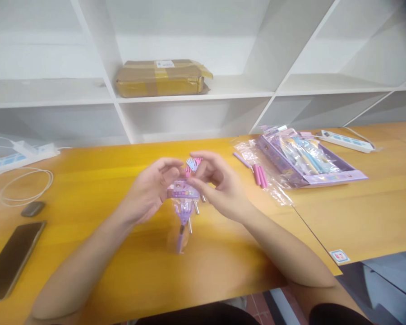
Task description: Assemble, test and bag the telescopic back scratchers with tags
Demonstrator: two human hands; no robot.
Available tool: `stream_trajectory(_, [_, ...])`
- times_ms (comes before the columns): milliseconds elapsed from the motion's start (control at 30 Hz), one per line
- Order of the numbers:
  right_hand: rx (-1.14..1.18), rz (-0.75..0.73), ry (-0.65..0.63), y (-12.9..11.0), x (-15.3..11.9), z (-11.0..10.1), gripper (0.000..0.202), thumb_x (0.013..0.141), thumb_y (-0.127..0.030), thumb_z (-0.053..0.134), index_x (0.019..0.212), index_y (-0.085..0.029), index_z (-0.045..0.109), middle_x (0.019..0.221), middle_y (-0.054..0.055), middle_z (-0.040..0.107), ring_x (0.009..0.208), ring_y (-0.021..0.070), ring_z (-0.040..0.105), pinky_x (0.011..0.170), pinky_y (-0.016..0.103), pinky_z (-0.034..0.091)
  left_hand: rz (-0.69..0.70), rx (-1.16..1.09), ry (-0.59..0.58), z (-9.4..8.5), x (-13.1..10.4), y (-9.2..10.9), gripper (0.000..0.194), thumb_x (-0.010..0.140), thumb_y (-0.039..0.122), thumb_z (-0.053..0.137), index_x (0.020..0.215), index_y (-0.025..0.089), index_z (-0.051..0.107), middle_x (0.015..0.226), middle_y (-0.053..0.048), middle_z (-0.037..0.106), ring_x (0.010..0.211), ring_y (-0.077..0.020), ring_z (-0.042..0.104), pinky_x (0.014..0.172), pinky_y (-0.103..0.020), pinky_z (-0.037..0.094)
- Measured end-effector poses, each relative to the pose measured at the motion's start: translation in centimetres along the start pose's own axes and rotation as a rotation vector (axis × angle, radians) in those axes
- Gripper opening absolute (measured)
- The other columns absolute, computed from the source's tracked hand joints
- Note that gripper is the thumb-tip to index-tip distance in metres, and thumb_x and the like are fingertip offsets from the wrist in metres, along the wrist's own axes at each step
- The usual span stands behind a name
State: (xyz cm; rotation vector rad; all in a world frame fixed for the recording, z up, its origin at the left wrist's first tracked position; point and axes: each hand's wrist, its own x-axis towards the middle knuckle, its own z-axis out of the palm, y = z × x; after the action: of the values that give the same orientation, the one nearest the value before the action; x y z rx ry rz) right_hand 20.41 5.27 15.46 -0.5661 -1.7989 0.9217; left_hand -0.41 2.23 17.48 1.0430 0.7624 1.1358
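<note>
Both of my hands are raised over the table around a small clear packet (pixel 184 193) with a purple printed top. Inside it is a purple hand-shaped back scratcher (pixel 184 212), its handle pointing toward me. My right hand (pixel 219 185) pinches the packet's upper edge between thumb and fingers. At the packet's left side, my left hand (pixel 152 187) is loosely curled with its fingers apart; any contact with the packet is hard to make out. Behind the packet are pink and blue hand-shaped heads (pixel 191 164) and several metal rods (pixel 196 207), partly hidden by the packet and my right hand.
Pink handle tubes (pixel 260 176) lie on clear plastic wrap (pixel 277 192) at right. Beside them, a purple display box (pixel 334 177) holds several packets. Power strips (pixel 23 155) (pixel 347 141), a cable, a phone (pixel 13 259) and a taped carton (pixel 160 79) on the shelf surround the workspace.
</note>
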Motion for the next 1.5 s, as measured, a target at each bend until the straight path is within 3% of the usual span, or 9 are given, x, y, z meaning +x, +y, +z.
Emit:
stream_trajectory(133, [-0.036,-0.019,0.148,0.6,0.4,-0.4,0.033,0.101,-0.023,0.072,0.133,-0.022,0.066,0.08,-0.005,0.058,0.069,0.0107,0.06,0.062,0.024,0.053,-0.116,0.242,-0.2,-0.8,0.5,-0.6,0.048,0.088,0.034,0.087,0.132,0.023,0.07,0.116,-0.01,0.077,0.099,-0.024,0.076,0.088,-0.037,0.062])
stream_trajectory(233, [-0.162,-0.062,0.183,1.0,0.6,-0.7,0.019,0.103,-0.024,0.07,0.121,-0.025,0.074,0.084,-0.002,0.06,0.074,0.0118,0.06,0.064,0.026,0.052,-0.114,0.386,-0.274,-0.7,0.8,-1.4,0.033,0.094,0.037,0.079,0.121,0.02,0.074,0.108,-0.009,0.08,0.104,-0.0262,0.077,0.095,-0.04,0.061])
stream_trajectory(400, [-0.35,-0.201,0.137,1.3,0.9,-1.0,0.017,0.104,-0.016,0.064,0.106,-0.026,0.078,0.09,0.002,0.066,0.085,0.0153,0.064,0.068,0.029,0.053,-0.069,0.509,-0.165,-0.1,1.0,-1.9,0.022,0.1,0.039,0.07,0.1,0.018,0.077,0.1,-0.007,0.081,0.096,-0.0223,0.078,0.09,-0.035,0.06])
stream_trajectory(600, [-0.519,-0.393,0.104,2.2,1.2,-1.0,0.015,0.104,-0.014,0.063,0.109,-0.025,0.071,0.103,0.006,0.064,0.094,0.019,0.064,0.077,0.036,0.058,-0.039,0.573,-0.052,0.1,0.7,-1.6,0.021,0.099,0.039,0.071,0.104,0.019,0.075,0.096,-0.005,0.081,0.087,-0.0204,0.076,0.07,-0.029,0.057])
stream_trajectory(833, [-0.549,-0.351,0.066,2.7,0.9,-1.1,0.016,0.103,-0.014,0.063,0.114,-0.026,0.064,0.111,0.007,0.064,0.099,0.0204,0.065,0.074,0.035,0.06,-0.015,0.576,-0.023,0.2,0.9,-1.7,0.021,0.098,0.036,0.071,0.111,0.021,0.076,0.091,-0.003,0.08,0.077,-0.0168,0.072,0.061,-0.026,0.053])
stream_trajectory(1167, [-0.536,-0.399,0.077,2.3,0.6,-0.3,0.018,0.102,-0.012,0.061,0.114,-0.025,0.062,0.114,0.009,0.063,0.108,0.0245,0.064,0.085,0.042,0.061,0.026,0.571,0.025,0.0,0.8,-2.2,0.015,0.098,0.034,0.072,0.105,0.021,0.078,0.085,-0.002,0.078,0.071,-0.0156,0.07,0.058,-0.025,0.054])
stream_trajectory(1367, [-0.517,-0.438,0.058,2.3,0.6,-0.6,0.02,0.1,-0.016,0.063,0.119,-0.024,0.063,0.113,0.01,0.065,0.105,0.025,0.066,0.085,0.043,0.06,0.036,0.578,0.012,0.1,0.8,-1.8,0.019,0.098,0.038,0.074,0.105,0.021,0.077,0.084,-0.002,0.078,0.068,-0.0154,0.07,0.057,-0.025,0.055])
stream_trajectory(1500, [-0.508,-0.477,0.115,2.5,0.7,-0.6,0.015,0.102,-0.014,0.062,0.112,-0.025,0.066,0.11,0.008,0.068,0.097,0.0223,0.068,0.086,0.042,0.059,0.053,0.577,-0.001,0.1,0.9,-1.9,0.022,0.099,0.041,0.073,0.108,0.021,0.077,0.086,-0.002,0.078,0.07,-0.016,0.07,0.058,-0.025,0.055])
